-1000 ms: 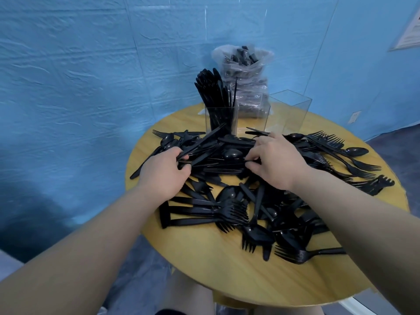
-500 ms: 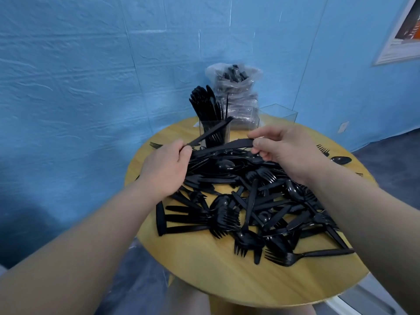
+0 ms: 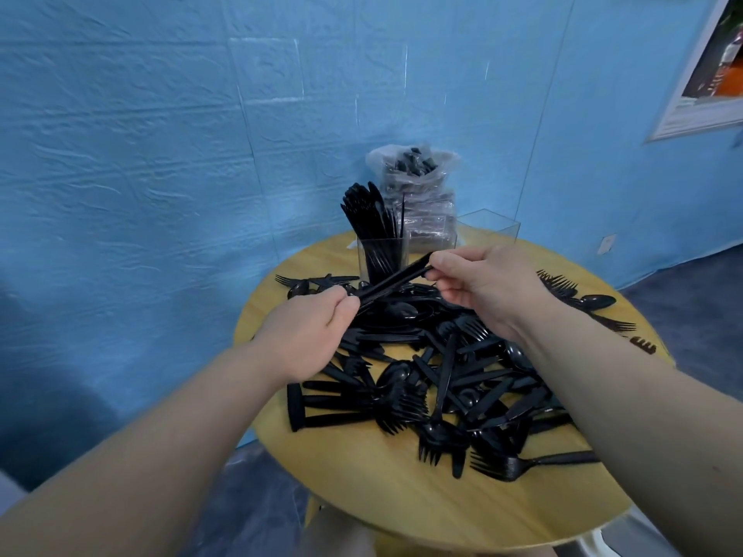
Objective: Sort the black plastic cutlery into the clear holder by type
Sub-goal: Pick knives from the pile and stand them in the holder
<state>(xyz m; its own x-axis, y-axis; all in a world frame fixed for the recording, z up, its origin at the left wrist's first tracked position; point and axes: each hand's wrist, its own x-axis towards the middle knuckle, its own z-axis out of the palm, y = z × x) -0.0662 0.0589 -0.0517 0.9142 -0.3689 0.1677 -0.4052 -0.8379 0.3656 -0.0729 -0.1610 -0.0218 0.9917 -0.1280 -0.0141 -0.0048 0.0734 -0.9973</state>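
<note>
Holding a small bundle of knives [image 3: 396,281] above the pile [image 3: 442,375], left hand [image 3: 305,339] gripping one end, right hand [image 3: 482,287] pinching the other; mid-sort, gathering knives by type. Next: tip upright, drop into holder [image 3: 382,257] compartment already packed with knives; other compartments look empty.

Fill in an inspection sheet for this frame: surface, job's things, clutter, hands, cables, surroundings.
Surface: round wooden table, largely covered.
Job's things: loose pile of black cutlery; clear holder, left compartment packed with upright pieces, right compartment looks empty.
Clutter: plastic bag of cutlery behind the holder.
Hands: left hand and right hand each pinch an end of a few black pieces above the pile.
Cables: nothing seen.
Surroundings: blue wall, framed poster, wall socket.
</note>
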